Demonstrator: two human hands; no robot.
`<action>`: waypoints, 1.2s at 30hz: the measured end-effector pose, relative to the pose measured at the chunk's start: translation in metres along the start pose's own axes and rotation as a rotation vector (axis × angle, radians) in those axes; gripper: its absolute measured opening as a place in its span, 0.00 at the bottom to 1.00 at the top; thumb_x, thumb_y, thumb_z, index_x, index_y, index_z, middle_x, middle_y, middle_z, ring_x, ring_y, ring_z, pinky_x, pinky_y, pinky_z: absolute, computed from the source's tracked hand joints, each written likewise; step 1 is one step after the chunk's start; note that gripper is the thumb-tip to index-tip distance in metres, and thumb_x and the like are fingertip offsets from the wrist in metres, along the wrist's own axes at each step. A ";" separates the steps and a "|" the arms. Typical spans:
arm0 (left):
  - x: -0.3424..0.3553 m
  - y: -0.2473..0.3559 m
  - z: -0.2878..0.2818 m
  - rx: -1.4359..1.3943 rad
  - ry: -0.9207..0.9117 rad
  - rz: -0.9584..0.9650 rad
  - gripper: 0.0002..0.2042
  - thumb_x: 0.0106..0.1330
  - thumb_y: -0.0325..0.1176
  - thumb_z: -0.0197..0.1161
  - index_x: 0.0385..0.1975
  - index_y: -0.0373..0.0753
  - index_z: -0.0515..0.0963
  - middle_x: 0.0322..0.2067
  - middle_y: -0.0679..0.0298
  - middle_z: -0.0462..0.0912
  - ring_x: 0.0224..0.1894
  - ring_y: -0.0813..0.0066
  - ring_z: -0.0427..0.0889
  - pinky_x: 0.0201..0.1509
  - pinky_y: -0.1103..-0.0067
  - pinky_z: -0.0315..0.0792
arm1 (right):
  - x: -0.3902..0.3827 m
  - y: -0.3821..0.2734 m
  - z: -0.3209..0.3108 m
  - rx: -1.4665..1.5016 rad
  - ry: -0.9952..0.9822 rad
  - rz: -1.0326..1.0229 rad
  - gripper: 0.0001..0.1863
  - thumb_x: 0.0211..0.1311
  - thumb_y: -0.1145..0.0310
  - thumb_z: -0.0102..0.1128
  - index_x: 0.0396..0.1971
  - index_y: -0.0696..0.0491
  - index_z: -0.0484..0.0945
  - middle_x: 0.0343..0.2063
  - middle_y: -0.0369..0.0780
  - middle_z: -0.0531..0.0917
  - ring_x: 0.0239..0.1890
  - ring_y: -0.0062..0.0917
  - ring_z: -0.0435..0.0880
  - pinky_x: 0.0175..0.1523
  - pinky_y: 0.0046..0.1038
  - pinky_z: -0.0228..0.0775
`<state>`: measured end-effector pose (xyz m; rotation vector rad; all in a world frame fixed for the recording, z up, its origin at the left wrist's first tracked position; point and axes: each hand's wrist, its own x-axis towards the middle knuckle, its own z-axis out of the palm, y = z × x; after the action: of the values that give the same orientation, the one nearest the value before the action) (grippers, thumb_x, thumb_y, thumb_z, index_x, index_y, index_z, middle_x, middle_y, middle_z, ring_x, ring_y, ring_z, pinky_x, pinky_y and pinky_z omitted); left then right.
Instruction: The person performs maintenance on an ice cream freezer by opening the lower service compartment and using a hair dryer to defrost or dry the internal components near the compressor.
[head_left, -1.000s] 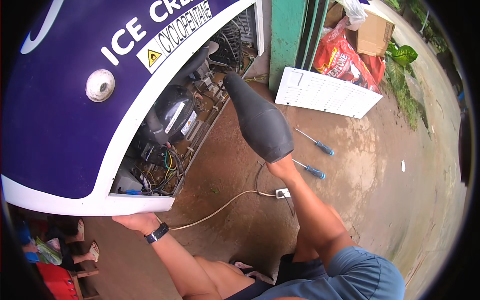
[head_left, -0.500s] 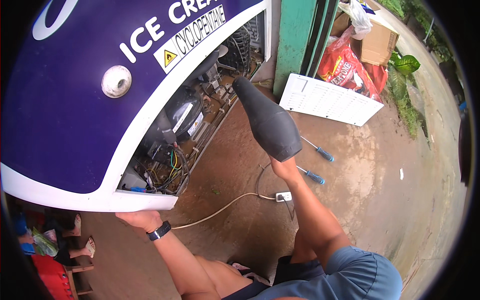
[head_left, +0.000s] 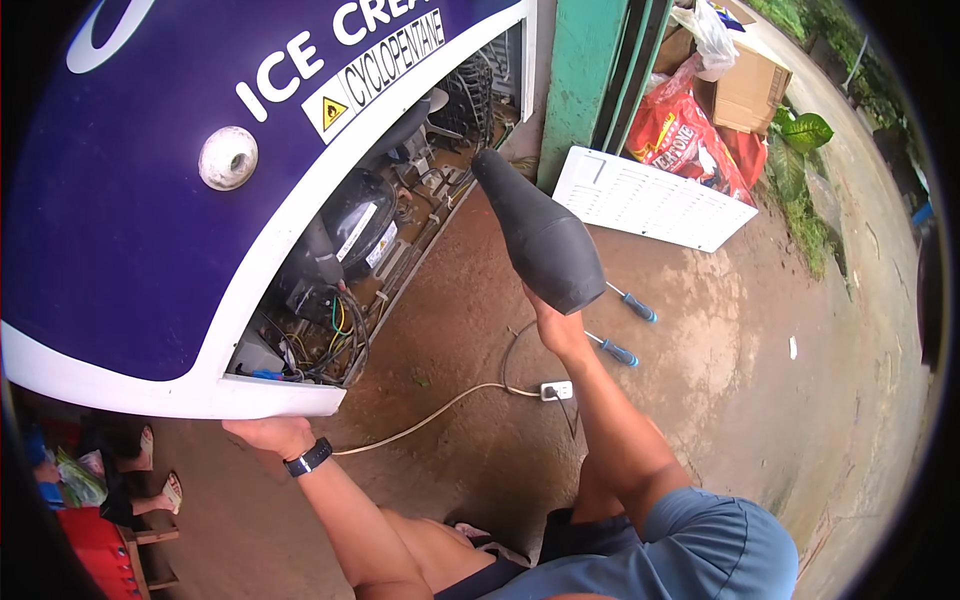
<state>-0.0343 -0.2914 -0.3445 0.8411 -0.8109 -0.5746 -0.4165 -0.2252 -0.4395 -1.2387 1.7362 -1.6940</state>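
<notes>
Black and tapered, the blower [head_left: 548, 245] is held in my right hand [head_left: 553, 325], which closes beneath its broad end; the body hides most of my fingers. The blower hangs above the floor [head_left: 450, 330], its narrow nozzle [head_left: 488, 166] directed toward the open compartment of the purple-and-white cabinet [head_left: 120, 260]. In this view the tip meets the compartment's long edge, though I cannot tell how far it stands from it in depth. My left hand [head_left: 270, 436] lies at the underside of the cabinet's white lower rim; its fingertips are hidden, so I cannot tell whether it grips or merely rests.

For good handling, I judge that the nozzle should travel slowly along the opening, angled past the black compressor [head_left: 362, 222] rather than straight against it, and be held clear of the loose wires [head_left: 338, 325] and the finned coil [head_left: 468, 100]. A firm wrist should steady the bulky rear end. The left hand serves best as a brace, out of the airstream. My feet should avoid the socket block [head_left: 556, 390], its cable [head_left: 420, 422] and the two screwdrivers [head_left: 622, 354] at my right.
</notes>
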 end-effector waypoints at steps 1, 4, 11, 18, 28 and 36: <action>-0.001 0.000 0.002 -0.001 0.023 0.000 0.15 0.75 0.39 0.49 0.45 0.32 0.73 0.37 0.56 0.77 0.31 0.65 0.80 0.32 0.70 0.78 | 0.000 -0.002 0.000 0.005 0.017 0.014 0.18 0.69 0.69 0.60 0.55 0.58 0.77 0.54 0.43 0.80 0.57 0.31 0.76 0.62 0.32 0.66; 0.000 0.001 0.004 0.004 -0.010 0.018 0.14 0.75 0.39 0.48 0.43 0.33 0.73 0.36 0.57 0.77 0.30 0.65 0.80 0.31 0.71 0.77 | 0.001 0.003 0.001 0.033 0.061 -0.064 0.17 0.69 0.69 0.60 0.55 0.59 0.77 0.53 0.43 0.81 0.56 0.31 0.77 0.62 0.33 0.66; -0.017 0.040 0.021 0.097 0.108 -0.001 0.22 0.77 0.46 0.46 0.56 0.33 0.70 0.47 0.58 0.75 0.47 0.68 0.78 0.48 0.67 0.75 | -0.002 0.007 -0.009 -0.014 0.026 -0.072 0.17 0.69 0.69 0.60 0.55 0.59 0.77 0.53 0.42 0.81 0.56 0.31 0.77 0.62 0.32 0.67; -0.079 0.145 0.003 -0.196 -0.626 0.026 0.28 0.75 0.63 0.42 0.43 0.39 0.70 0.31 0.65 0.72 0.29 0.77 0.71 0.50 0.63 0.62 | -0.004 0.005 0.000 0.024 0.055 -0.045 0.17 0.69 0.68 0.60 0.54 0.58 0.77 0.52 0.42 0.81 0.55 0.30 0.77 0.61 0.32 0.67; -0.074 0.167 0.086 -0.534 -0.926 -0.121 0.30 0.73 0.68 0.42 0.23 0.46 0.65 0.14 0.72 0.61 0.15 0.80 0.57 0.46 0.69 0.58 | -0.001 -0.024 -0.017 0.089 0.006 -0.016 0.17 0.69 0.69 0.60 0.55 0.59 0.78 0.54 0.43 0.82 0.57 0.32 0.78 0.63 0.33 0.67; -0.094 0.231 0.142 -1.027 -0.995 0.071 0.18 0.68 0.40 0.44 0.13 0.45 0.62 0.14 0.72 0.61 0.14 0.79 0.64 0.32 0.75 0.71 | -0.004 -0.024 -0.020 0.076 -0.009 0.024 0.17 0.69 0.68 0.60 0.54 0.59 0.78 0.53 0.45 0.82 0.57 0.34 0.79 0.62 0.34 0.68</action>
<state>-0.1731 -0.1563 -0.1324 -0.4903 -1.2288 -1.2230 -0.4232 -0.2075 -0.4146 -1.1852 1.6594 -1.7212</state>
